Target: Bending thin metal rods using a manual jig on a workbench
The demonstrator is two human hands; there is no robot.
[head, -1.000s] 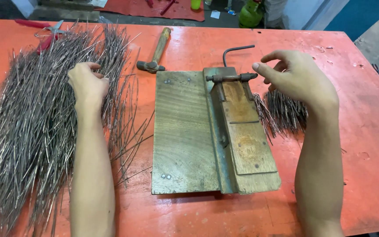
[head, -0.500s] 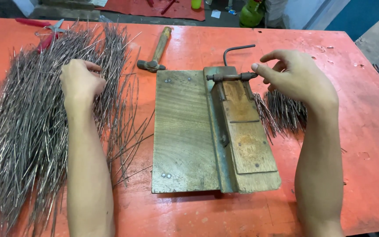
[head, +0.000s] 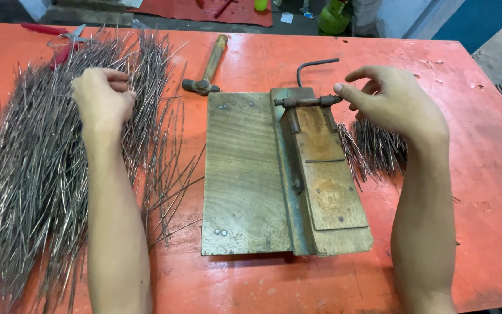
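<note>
Orange-red table (head: 251, 55): wire rod pile (head: 36, 168) left, wooden jig (head: 280, 174) centre, hammer (head: 207, 67) far, short rods (head: 379, 148) right, red pliers (head: 56, 36) far left.

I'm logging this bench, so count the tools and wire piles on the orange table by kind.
Hammer: 1
Red-handled pliers: 1
Wooden jig: 1
Wire piles: 2, long under the left hand, short by the right hand
Total: 5
</note>
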